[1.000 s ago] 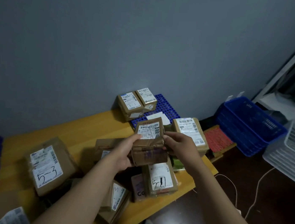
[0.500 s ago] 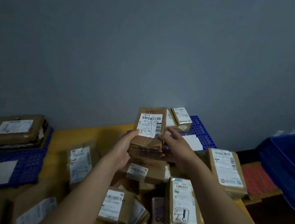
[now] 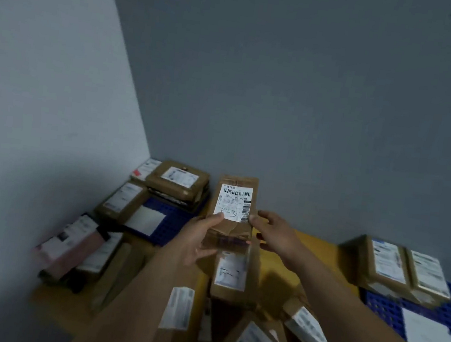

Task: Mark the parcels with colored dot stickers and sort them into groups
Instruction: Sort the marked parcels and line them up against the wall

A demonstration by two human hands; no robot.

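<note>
I hold a small brown cardboard parcel (image 3: 236,200) upright above the yellow table (image 3: 286,266); its white label carries a barcode and a handwritten "3-3". My left hand (image 3: 198,241) grips its lower left side, thumb on the label. My right hand (image 3: 273,233) pinches its right edge with thumb and fingertips. Several more labelled parcels lie below my arms, among them one marked with handwriting (image 3: 230,273). No dot stickers are visible.
A blue perforated tray (image 3: 167,220) at the back left holds stacked parcels (image 3: 177,182) and a white sheet. Another blue tray (image 3: 389,307) at the right carries two boxes (image 3: 403,266) and a paper. Pink and brown packets (image 3: 73,240) lie by the left wall.
The parcel in both hands has been lifted and carried left toward the corner tray. The view swung left, so the blue crates on the floor are out of sight.
</note>
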